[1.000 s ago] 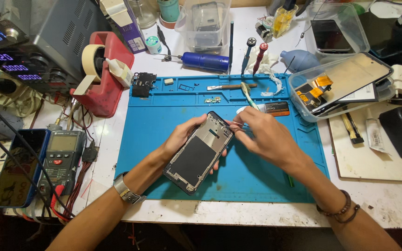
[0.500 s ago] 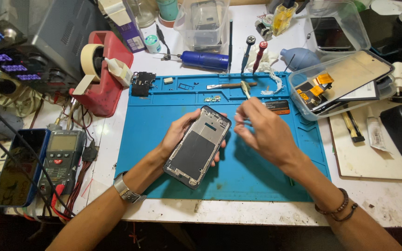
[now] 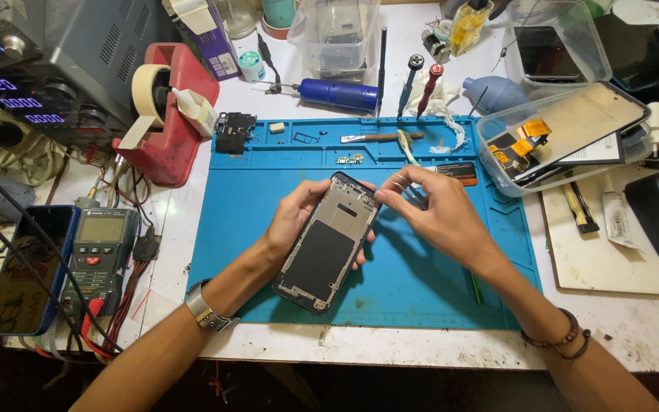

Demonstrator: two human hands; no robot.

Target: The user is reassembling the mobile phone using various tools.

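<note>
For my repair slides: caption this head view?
Left hand holds an opened phone frame above a blue mat; right hand pinches at its top edge.

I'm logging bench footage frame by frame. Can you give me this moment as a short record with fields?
left hand: holds the opened phone frame tilted above the blue mat
right hand: fingertips pinched at the frame's top edge
behind the hands: tweezers, two screwdrivers
left of mat: multimeter, red tape dispenser

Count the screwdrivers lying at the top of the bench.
2, possibly more hidden: a black-handled screwdriver and a red-handled screwdriver side by side just above the blue mat.
</note>
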